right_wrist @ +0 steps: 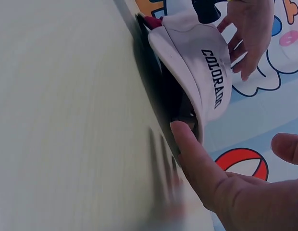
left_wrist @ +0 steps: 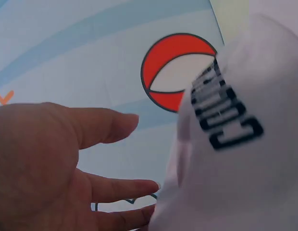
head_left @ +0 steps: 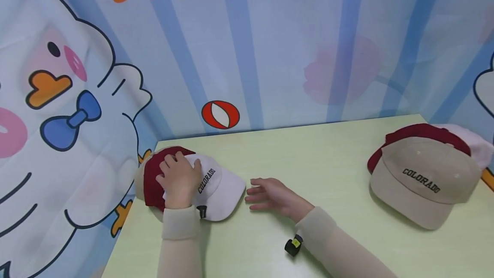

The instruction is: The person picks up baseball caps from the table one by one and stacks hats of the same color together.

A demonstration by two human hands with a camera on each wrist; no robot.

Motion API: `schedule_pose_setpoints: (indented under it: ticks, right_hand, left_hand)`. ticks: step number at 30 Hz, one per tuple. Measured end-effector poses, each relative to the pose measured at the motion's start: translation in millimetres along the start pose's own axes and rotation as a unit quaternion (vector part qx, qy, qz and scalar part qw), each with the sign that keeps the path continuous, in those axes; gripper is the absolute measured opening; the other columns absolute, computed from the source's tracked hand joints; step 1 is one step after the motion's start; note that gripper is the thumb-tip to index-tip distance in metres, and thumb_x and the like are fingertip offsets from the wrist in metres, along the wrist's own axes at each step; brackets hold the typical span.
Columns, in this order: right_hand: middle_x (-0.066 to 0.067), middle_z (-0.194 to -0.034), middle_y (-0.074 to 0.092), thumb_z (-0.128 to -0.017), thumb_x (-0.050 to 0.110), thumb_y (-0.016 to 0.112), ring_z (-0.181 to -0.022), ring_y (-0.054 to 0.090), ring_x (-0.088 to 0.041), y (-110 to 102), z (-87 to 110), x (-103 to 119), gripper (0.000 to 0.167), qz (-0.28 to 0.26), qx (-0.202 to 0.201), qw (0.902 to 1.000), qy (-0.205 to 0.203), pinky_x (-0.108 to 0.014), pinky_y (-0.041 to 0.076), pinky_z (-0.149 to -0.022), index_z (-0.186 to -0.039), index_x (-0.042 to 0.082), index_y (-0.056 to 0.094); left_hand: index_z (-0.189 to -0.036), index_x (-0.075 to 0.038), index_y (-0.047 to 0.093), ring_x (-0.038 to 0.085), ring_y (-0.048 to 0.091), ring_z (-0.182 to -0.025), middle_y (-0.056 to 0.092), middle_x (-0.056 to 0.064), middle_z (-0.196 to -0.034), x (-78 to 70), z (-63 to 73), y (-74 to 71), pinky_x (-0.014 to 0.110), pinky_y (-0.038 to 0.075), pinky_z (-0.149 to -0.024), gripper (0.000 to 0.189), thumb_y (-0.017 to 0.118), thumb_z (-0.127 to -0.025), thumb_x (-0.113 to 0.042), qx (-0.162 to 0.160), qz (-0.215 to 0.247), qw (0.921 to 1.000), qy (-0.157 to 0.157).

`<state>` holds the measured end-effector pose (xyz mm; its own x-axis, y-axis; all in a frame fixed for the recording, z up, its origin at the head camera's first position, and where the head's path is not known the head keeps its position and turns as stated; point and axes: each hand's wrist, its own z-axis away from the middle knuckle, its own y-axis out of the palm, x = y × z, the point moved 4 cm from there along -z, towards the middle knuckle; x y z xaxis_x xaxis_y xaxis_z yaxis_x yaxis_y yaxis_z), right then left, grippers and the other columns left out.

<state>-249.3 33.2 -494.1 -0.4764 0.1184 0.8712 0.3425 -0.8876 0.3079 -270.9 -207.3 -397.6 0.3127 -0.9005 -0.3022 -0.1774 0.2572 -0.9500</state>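
Observation:
A white cap point(head_left: 225, 183) with COLORADO lettering lies at the left of the table, its brim toward the right. Behind it sit a dark red cap point(head_left: 152, 179) and a beige cap point(head_left: 139, 185), partly covered. My left hand point(head_left: 179, 181) is over the back of the white cap, fingers spread; in the left wrist view, thumb and fingers stretch beside its crown point(left_wrist: 240, 163). Just off the brim tip, my right hand point(head_left: 275, 196) has its fingers extended and holds nothing. The right wrist view shows its finger point(right_wrist: 197, 161) near the brim's edge; contact is unclear.
At the table's right side, a beige COLORADO cap point(head_left: 428, 170) overlaps a dark red cap point(head_left: 420, 131) and a white cap point(head_left: 468, 140). A printed cloth backdrop point(head_left: 285, 55) stands along the table's back edge and sides. Pale green tabletop point(head_left: 301, 158) lies between the cap groups.

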Motion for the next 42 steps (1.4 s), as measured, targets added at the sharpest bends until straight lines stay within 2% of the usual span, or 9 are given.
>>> schedule_pose_setpoints:
  ticks: [6, 13, 16, 19, 23, 27, 31, 35, 42]
  right_hand:
    - [-0.030, -0.137, 0.058, -0.107, 0.024, 0.050, -0.123, 0.066, -0.045, 11, -4.0, -5, 0.044, -0.019, 0.017, 0.9997, 0.003, -0.053, 0.057, -0.099, -0.140, -0.004, 0.048]
    - [-0.028, -0.135, 0.061, -0.106, 0.023, 0.051, -0.120, 0.068, -0.043, 15, -7.0, -8, 0.042, -0.024, 0.026, 0.9994, 0.005, -0.051, 0.058, -0.097, -0.135, -0.007, 0.054]
    - [-0.028, -0.136, 0.060, -0.106, 0.023, 0.051, -0.121, 0.067, -0.044, 15, -5.7, -9, 0.043, -0.026, 0.030, 0.9992, 0.006, -0.050, 0.058, -0.097, -0.136, -0.007, 0.053]
    - [-0.028, -0.136, 0.060, -0.105, 0.023, 0.051, -0.123, 0.066, -0.044, 15, -4.6, -9, 0.043, -0.028, 0.033, 0.9990, 0.008, -0.050, 0.058, -0.097, -0.136, -0.007, 0.053]
    - [-0.029, -0.137, 0.059, -0.105, 0.024, 0.051, -0.124, 0.065, -0.045, 14, -1.9, -8, 0.044, -0.019, 0.036, 0.9992, 0.004, -0.050, 0.058, -0.099, -0.137, -0.007, 0.052]
    - [-0.030, -0.137, 0.059, -0.105, 0.024, 0.050, -0.125, 0.064, -0.046, 13, 1.2, -6, 0.046, -0.004, 0.039, 0.9992, -0.003, -0.051, 0.057, -0.099, -0.138, -0.008, 0.051]
    - [-0.030, -0.134, 0.061, -0.104, 0.023, 0.052, -0.121, 0.067, -0.045, 10, 3.1, -5, 0.045, 0.017, 0.038, 0.9991, -0.006, -0.051, 0.058, -0.098, -0.136, -0.008, 0.051]
    - [-0.029, -0.129, 0.063, -0.105, 0.023, 0.052, -0.109, 0.073, -0.040, 4, 5.1, -4, 0.043, 0.056, 0.028, 0.9980, -0.008, -0.047, 0.061, -0.092, -0.134, -0.008, 0.052]
    - [-0.026, -0.123, 0.066, -0.106, 0.025, 0.055, -0.091, 0.076, -0.026, -10, 9.4, 1, 0.054, 0.135, 0.015, 0.9906, -0.019, -0.041, 0.063, -0.083, -0.146, -0.009, 0.045]
  left_hand:
    - [-0.143, 0.013, 0.043, 0.053, 0.041, -0.130, 0.045, 0.036, -0.137, 10.8, -2.7, -4.5, 0.073, 0.037, -0.107, 0.063, 0.063, -0.099, -0.028, -0.024, -0.005, 0.9996, -0.015]
    - [-0.126, 0.016, 0.053, 0.052, 0.042, -0.122, 0.046, 0.036, -0.127, 12.7, -4.9, -5.1, 0.070, 0.038, -0.103, 0.045, 0.056, -0.103, -0.023, -0.018, 0.027, 0.9994, -0.013]
    - [-0.125, 0.015, 0.055, 0.050, 0.041, -0.121, 0.046, 0.034, -0.127, 10.6, -6.0, -3.5, 0.069, 0.038, -0.102, 0.043, 0.052, -0.105, -0.023, -0.015, 0.040, 0.9990, -0.007]
    - [-0.129, 0.015, 0.052, 0.050, 0.043, -0.120, 0.045, 0.034, -0.129, 5.9, -7.0, -3.1, 0.068, 0.039, -0.103, 0.045, 0.048, -0.107, -0.024, -0.015, 0.055, 0.9984, 0.008]
    - [-0.131, 0.014, 0.050, 0.051, 0.055, -0.113, 0.051, 0.033, -0.125, -3.3, -7.0, -4.3, 0.066, 0.046, -0.097, 0.048, 0.039, -0.110, -0.028, -0.014, 0.071, 0.9968, 0.035]
    - [-0.129, 0.009, 0.055, 0.047, 0.065, -0.104, 0.062, 0.029, -0.118, -11.1, -6.4, -5.1, 0.063, 0.051, -0.088, 0.049, 0.035, -0.112, -0.032, -0.015, 0.099, 0.9939, 0.046]
    - [-0.131, 0.005, 0.058, 0.046, 0.067, -0.104, 0.068, 0.027, -0.121, -18.6, -5.8, -6.1, 0.062, 0.052, -0.088, 0.049, 0.038, -0.112, -0.035, -0.025, 0.129, 0.9895, 0.060]
    - [-0.134, 0.001, 0.061, 0.045, 0.067, -0.109, 0.069, 0.026, -0.126, -27.0, -4.4, -6.8, 0.062, 0.050, -0.097, 0.048, 0.042, -0.111, -0.036, -0.031, 0.162, 0.9827, 0.084]
    - [-0.126, -0.005, 0.069, 0.041, 0.068, -0.110, 0.074, 0.021, -0.120, -40.6, 0.3, -7.8, 0.062, 0.042, -0.105, 0.041, 0.049, -0.109, -0.036, -0.040, 0.227, 0.9653, 0.123]
